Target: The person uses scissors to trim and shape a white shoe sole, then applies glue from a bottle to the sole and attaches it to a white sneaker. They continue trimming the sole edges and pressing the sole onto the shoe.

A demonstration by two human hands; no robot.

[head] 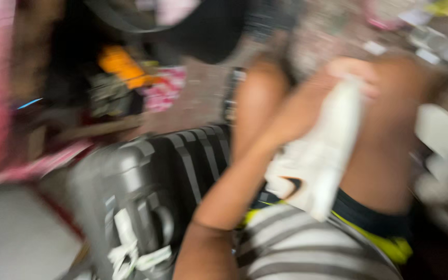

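Above striped lap — hand (307,111) gripping white shoe (317,155)

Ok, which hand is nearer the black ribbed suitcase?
Left. The left hand holds the white item just right of the suitcase; the right hand sits at its top, farther off.

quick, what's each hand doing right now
Left hand: on the white shoe, grip too blurred to tell.
Right hand: closed on the shoe's top.

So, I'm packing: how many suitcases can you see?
1: a dark ribbed hard-shell suitcase at lower left, beside the person's knees. The picture is blurred, so others may be hidden.
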